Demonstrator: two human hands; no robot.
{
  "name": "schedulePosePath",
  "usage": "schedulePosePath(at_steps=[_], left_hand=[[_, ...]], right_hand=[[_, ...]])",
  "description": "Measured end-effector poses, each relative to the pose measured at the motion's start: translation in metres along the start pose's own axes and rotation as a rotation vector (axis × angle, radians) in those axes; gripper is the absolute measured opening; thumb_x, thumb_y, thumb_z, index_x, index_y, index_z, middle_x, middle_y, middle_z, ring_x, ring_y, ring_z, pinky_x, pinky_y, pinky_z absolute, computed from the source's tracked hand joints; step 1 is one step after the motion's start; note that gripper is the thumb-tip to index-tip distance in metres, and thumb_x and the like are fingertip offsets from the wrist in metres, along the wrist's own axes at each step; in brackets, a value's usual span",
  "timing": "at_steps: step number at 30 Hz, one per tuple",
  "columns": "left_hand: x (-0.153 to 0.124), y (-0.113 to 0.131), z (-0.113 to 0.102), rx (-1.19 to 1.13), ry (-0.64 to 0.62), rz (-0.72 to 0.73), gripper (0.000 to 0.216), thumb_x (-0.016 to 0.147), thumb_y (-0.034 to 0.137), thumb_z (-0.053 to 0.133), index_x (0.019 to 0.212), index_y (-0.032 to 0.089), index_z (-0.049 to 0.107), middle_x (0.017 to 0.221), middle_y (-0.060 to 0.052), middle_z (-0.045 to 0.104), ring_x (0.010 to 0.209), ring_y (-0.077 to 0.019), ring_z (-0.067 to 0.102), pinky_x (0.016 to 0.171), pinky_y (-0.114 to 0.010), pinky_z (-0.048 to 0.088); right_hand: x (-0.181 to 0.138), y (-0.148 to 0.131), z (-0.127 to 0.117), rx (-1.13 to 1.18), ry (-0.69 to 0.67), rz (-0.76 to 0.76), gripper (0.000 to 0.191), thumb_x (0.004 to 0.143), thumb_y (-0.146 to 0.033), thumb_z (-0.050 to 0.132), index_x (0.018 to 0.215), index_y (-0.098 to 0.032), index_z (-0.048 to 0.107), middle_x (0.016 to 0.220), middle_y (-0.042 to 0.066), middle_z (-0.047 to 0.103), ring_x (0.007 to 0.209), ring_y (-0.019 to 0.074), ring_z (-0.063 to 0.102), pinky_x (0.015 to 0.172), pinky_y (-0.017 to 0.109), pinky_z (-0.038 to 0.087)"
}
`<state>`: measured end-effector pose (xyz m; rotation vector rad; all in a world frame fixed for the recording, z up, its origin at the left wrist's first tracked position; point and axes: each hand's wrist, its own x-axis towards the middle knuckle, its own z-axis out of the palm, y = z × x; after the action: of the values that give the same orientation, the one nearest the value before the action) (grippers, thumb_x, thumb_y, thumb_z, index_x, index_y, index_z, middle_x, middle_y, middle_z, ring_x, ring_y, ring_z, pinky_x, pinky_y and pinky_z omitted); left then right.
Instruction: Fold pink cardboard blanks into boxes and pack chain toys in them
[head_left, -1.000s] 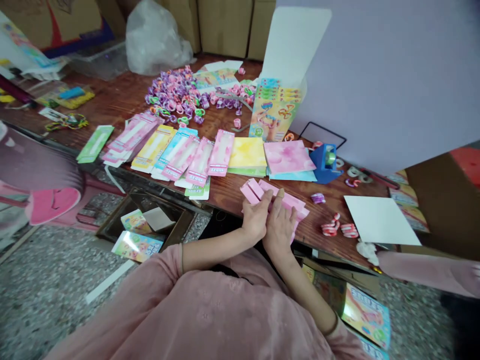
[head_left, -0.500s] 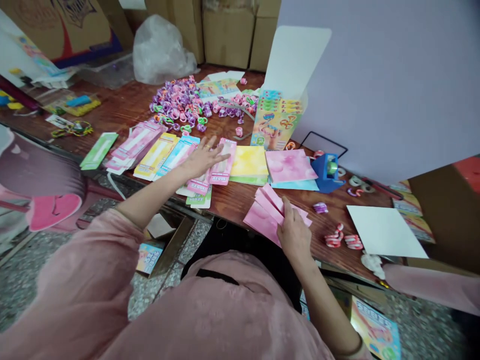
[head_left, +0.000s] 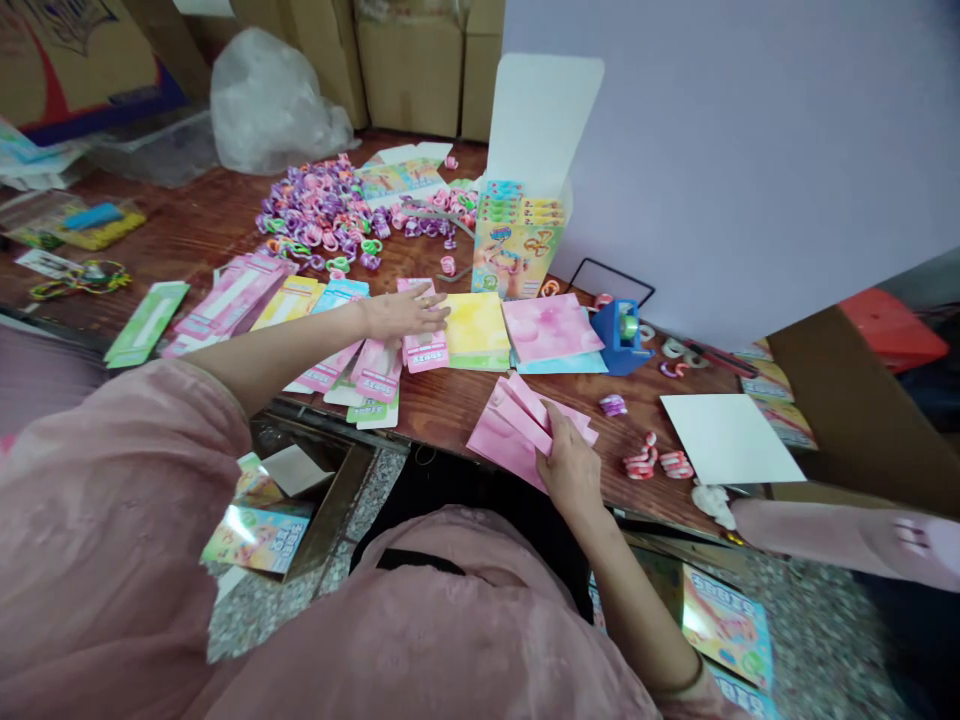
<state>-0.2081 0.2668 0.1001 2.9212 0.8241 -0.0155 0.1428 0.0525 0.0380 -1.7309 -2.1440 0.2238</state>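
- On my one head view, the landmark is the yellow marbled card stack (head_left: 476,330), square and matte, lying on a reddish-brown wooden table (head_left: 202,230) with a worn, grainy top.
- My left hand (head_left: 405,315) is open and palm down, not gripping. Its fingertips lie on a long pink printed card (head_left: 424,352) just left of the yellow stack.
- My right hand (head_left: 571,470) is grasping fanned pink card sheets (head_left: 510,430), its fingers pinching them. They sit below and near the yellow stack, on the table's edge.
- A pink marbled card stack (head_left: 551,328) lies touching the right of the yellow stack.
- Beyond the yellow stack stands a glossy printed display box (head_left: 517,260) with an upright white flap (head_left: 544,110). The lettering on it is too small for me to read.
- Left of that box, well beyond the yellow stack, is a heap of twisted purple and pink plastic links (head_left: 315,215).
- Right of the yellow stack, past the pink stack, sits a blue tape dispenser (head_left: 616,338) holding a green roll.
- Further right of the yellow stack lies a smooth white sheet (head_left: 727,438).
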Motion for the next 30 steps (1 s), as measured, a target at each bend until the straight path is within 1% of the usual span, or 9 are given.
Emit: schedulePosePath(at_steps=[4,8,12,15,18,20,22,25,30], left_hand=[[0.004,0.018,-0.031,-0.073,0.064,-0.073,0.075,0.067,0.05,0.086,0.132,0.019,0.064,0.143,-0.018,0.06,0.144,-0.041,0.045,0.119,-0.058,0.029],[0.002,0.059,-0.05,-0.327,0.263,-0.149,0.084,0.064,0.058,0.086,0.134,0.018,0.063,0.132,-0.015,0.065,0.124,-0.0335,0.06,0.107,-0.046,0.045],[0.001,0.101,-0.042,-0.54,0.332,-0.176,0.075,0.061,0.056,0.087,0.125,0.02,0.069,0.117,-0.01,0.069,0.107,-0.0272,0.065,0.096,-0.04,0.051],[0.004,0.122,-0.03,-0.59,0.343,-0.165,0.076,0.058,0.054,0.089,0.123,0.019,0.069,0.112,-0.009,0.07,0.101,-0.0259,0.066,0.093,-0.038,0.052],[0.004,0.137,-0.022,-0.546,0.366,-0.17,0.076,0.06,0.052,0.089,0.126,0.019,0.067,0.115,-0.009,0.069,0.104,-0.0269,0.066,0.095,-0.039,0.052],[0.002,0.146,-0.022,-0.46,0.374,-0.18,0.074,0.063,0.051,0.088,0.126,0.019,0.066,0.117,-0.01,0.067,0.108,-0.0281,0.065,0.095,-0.04,0.052],[-0.001,0.155,-0.024,-0.343,0.363,-0.201,0.073,0.065,0.05,0.087,0.128,0.019,0.065,0.118,-0.01,0.065,0.11,-0.0292,0.063,0.095,-0.041,0.052],[-0.006,0.166,-0.026,-0.173,0.321,-0.218,0.074,0.069,0.051,0.086,0.131,0.017,0.063,0.121,-0.013,0.062,0.113,-0.0316,0.06,0.099,-0.044,0.051],[-0.009,0.173,-0.017,-0.089,0.321,-0.227,0.074,0.074,0.056,0.082,0.133,0.016,0.06,0.121,-0.013,0.061,0.113,-0.0327,0.059,0.101,-0.045,0.049]], right_hand=[[-0.001,0.01,0.001,0.052,0.069,-0.018,0.065,0.076,-0.008,0.053,0.14,-0.017,0.052,0.12,0.014,0.072,0.105,0.0284,0.072,0.081,0.038,0.06],[0.0,0.014,-0.005,0.147,0.168,-0.052,0.053,0.082,-0.015,0.053,0.135,-0.018,0.054,0.12,0.014,0.073,0.105,0.0292,0.073,0.085,0.042,0.062],[0.004,0.007,-0.021,0.254,0.277,-0.154,0.044,0.09,-0.025,0.052,0.134,-0.02,0.053,0.123,0.013,0.074,0.109,0.0292,0.074,0.089,0.042,0.062],[0.008,0.002,-0.035,0.226,0.219,-0.193,0.048,0.089,-0.023,0.054,0.137,-0.021,0.052,0.128,0.013,0.072,0.113,0.0293,0.072,0.091,0.042,0.061],[0.011,0.001,-0.046,0.08,0.076,-0.158,0.059,0.083,-0.014,0.055,0.141,-0.02,0.051,0.129,0.013,0.071,0.112,0.0298,0.071,0.087,0.04,0.06],[0.012,0.002,-0.052,-0.056,0.016,-0.129,0.06,0.082,-0.008,0.054,0.14,-0.02,0.051,0.124,0.013,0.072,0.105,0.0279,0.071,0.081,0.035,0.058],[0.012,0.004,-0.059,-0.207,-0.013,-0.124,0.056,0.084,-0.005,0.052,0.137,-0.019,0.053,0.113,0.011,0.073,0.096,0.0253,0.071,0.074,0.031,0.054],[0.014,0.007,-0.068,-0.389,-0.041,-0.195,0.046,0.09,-0.003,0.048,0.133,-0.018,0.057,0.099,0.011,0.07,0.087,0.0246,0.068,0.068,0.03,0.049],[0.018,0.015,-0.086,-0.512,-0.039,-0.309,0.04,0.095,-0.004,0.044,0.131,-0.015,0.058,0.098,0.013,0.068,0.086,0.0265,0.065,0.069,0.033,0.048]])
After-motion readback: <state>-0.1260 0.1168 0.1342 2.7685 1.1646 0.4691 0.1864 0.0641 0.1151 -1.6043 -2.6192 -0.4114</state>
